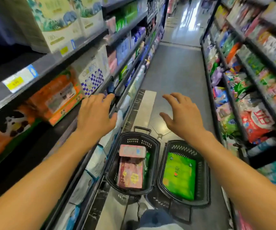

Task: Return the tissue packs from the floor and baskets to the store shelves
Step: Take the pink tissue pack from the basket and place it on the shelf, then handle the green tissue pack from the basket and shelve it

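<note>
Two black baskets stand on the aisle floor below me. The left basket (153, 146) holds pink tissue packs (130, 173) and a green pack at its side. The right basket (203, 176) holds a flat green tissue pack (179, 175). My left hand (95, 115) reaches out beside the left shelf edge, fingers relaxed, holding nothing. My right hand (182, 115) hovers above the floor with fingers spread, also empty. Both hands are well above the baskets.
The left shelves (54, 63) carry boxed and wrapped tissue packs, orange packs (57, 100) and a blue checkered pack (92, 78). The right shelves (243, 97) hold many colourful bags. The grey aisle floor (178, 67) runs ahead between them.
</note>
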{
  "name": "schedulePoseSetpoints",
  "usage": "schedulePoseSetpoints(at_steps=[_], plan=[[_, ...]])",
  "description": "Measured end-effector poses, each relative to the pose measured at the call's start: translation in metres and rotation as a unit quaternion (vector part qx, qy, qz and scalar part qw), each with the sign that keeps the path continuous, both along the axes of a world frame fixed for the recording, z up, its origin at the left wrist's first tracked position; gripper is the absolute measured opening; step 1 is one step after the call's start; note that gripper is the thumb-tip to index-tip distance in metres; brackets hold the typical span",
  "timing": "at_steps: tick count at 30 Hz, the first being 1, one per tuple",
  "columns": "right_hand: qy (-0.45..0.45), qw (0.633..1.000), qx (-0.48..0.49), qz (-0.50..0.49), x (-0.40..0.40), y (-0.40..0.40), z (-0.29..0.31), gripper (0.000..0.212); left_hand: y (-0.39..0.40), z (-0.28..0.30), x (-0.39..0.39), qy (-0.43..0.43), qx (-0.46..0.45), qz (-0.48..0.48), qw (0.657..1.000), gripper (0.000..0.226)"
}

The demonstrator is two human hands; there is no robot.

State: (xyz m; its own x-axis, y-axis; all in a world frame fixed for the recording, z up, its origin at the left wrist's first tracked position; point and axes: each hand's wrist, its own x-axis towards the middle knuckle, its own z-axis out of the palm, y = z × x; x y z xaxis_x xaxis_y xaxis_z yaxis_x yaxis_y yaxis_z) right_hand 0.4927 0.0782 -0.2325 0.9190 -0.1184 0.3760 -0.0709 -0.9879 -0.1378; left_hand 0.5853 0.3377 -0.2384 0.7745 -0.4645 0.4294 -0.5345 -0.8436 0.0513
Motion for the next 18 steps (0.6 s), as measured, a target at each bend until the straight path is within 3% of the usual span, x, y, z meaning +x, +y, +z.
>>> schedulePoseSetpoints(at_steps=[7,18], plan=[[0.083,0.991,0.060,-0.082,-0.055,-0.057,-0.080,0.057,-0.068,-0.075,-0.022,0.111,0.048,-0.074,0.990,0.055],[0.192,0.952,0.125,-0.203,-0.089,-0.182,-0.187,0.061,-0.224,-0.175,-0.031,0.213,0.126,-0.181,0.952,0.056]])
